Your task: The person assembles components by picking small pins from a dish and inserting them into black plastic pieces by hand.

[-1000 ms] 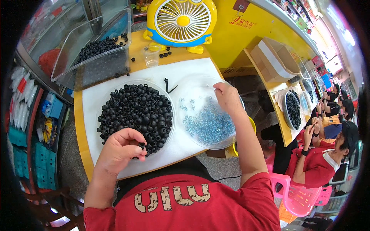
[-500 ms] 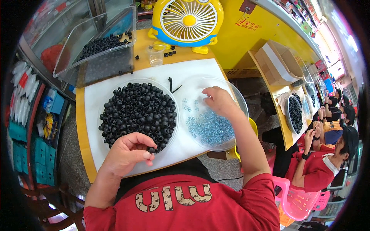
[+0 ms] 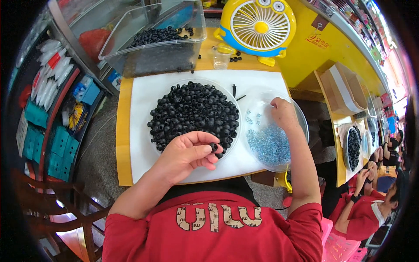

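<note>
Black ring (image 3: 213, 147) sits pinched in the left hand (image 3: 185, 156) fingers; right hand (image 3: 283, 114) fingers curl into the dish of small blue parts (image 3: 268, 144), so a firm, steady pinch seems wise.

Teal rectangular packets (image 3: 46, 144) stacked in rows, far left, below surface level. White sealed bags (image 3: 52, 70) with red and blue labels, upper left, piled on shelf. Small brown sticker (image 3: 322, 22) plus red sign (image 3: 317, 40) on yellow wall, right of fan. Open cardboard boxes (image 3: 345, 87), right.
</note>
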Demonstrator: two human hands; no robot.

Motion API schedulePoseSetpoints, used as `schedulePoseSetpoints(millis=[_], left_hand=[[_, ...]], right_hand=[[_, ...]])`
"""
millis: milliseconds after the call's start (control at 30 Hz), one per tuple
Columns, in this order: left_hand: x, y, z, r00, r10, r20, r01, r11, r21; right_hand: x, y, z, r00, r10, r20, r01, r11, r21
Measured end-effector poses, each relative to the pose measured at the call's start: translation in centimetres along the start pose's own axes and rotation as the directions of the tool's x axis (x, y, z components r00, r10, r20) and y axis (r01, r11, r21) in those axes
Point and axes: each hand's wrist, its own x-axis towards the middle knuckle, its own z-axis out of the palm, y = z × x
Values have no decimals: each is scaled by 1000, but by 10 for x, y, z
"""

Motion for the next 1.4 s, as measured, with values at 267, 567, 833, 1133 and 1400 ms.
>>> schedulePoseSetpoints(millis=[267, 567, 833, 1133, 1400], left_hand=[[4, -4, -5, 999, 34, -29, -35, 998, -58], [12, -8, -1, 990, 97, -103, -106, 990, -89], [10, -15, 2, 985, 120, -120, -131, 988, -87], [-13, 3, 1, 990, 51, -128, -56, 998, -35], [-37, 11, -44, 985, 133, -108, -141, 988, -66]], right_hand=[[-45, -72, -26, 977, -82, 198, -133, 491, 861], [-90, -131, -4, 937, -321, -142, 270, 402, 875], [-106, -135, 6, 902, -327, -284, 413, 456, 788], [-75, -131, -14, 919, -360, -161, 335, 500, 799], [-12, -185, 18, 765, -632, -124, 628, 689, 362]])
